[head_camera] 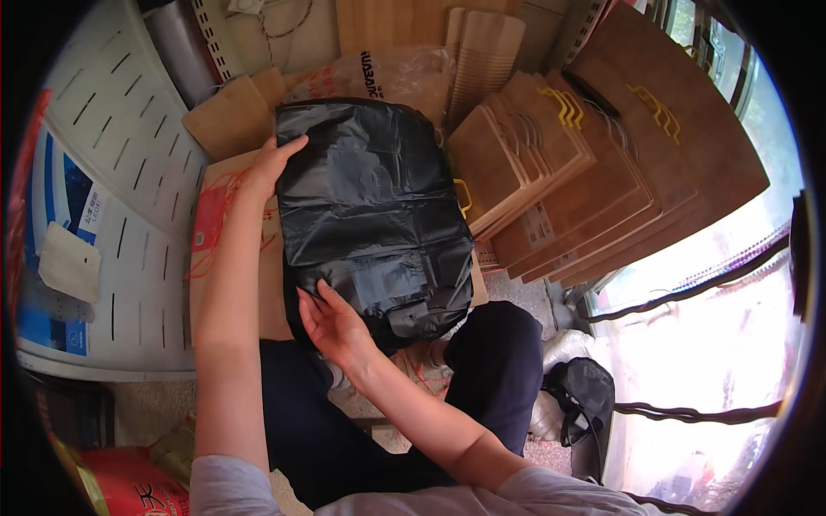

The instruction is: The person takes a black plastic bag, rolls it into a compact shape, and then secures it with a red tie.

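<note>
A black plastic bag [381, 213], creased and glossy, lies spread over a cardboard surface [274, 284] before me. My left hand [271, 169] is at the bag's upper left edge, thumb on top and the other fingers mostly hidden behind that edge. At the lower left part of the bag is my right hand [335, 322], palm turned up, its thumb and fingertips at a fold of the plastic. A red packet [211, 216] and loose red plastic twine lie on the cardboard left of the bag, partly behind my left forearm.
Wooden boards [503, 161] with yellow and grey handles lean at the right. A slotted white metal shelf [129, 161] stands at the left. Clear printed plastic wrap [400, 71] lies beyond the bag. Below right, a black bag [584, 393] rests near a bright glass pane.
</note>
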A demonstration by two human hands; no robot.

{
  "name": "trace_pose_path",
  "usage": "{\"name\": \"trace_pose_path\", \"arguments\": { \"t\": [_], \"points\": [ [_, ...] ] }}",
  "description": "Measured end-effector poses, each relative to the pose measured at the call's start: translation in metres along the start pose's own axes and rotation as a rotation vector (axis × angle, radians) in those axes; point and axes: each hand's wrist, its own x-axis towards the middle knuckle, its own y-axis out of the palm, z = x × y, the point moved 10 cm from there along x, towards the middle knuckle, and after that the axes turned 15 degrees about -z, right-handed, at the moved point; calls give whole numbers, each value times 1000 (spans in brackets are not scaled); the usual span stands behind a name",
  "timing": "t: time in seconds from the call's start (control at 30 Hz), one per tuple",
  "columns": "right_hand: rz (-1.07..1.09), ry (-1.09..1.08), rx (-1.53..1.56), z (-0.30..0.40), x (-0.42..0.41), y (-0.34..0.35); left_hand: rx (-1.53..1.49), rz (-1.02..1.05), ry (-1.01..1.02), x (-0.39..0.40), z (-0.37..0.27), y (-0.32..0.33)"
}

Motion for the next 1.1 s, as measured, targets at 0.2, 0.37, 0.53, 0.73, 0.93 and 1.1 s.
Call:
{"name": "trace_pose_path", "arguments": {
  "t": [0.2,0.37,0.53,0.73,0.93,1.1],
  "points": [
    [-31,-9,91,-1,47,16,-69,-32,-470,-36,81,-11],
    [-9,-25,92,1,54,12,150,-48,-442,-124,99,-41],
    [105,11,-228,-10,17,13,223,4,-45,-147,87,-26],
    [372,-369,-1243,73,-57,51,387,-215,197,-125,103,-69],
    [270,-1429,-1890,217,-47,77,774,252,553,-194,30,46],
    [371,-1626,-2060,198,-38,73,1002,243,507,-191,46,59]
  ]
}}
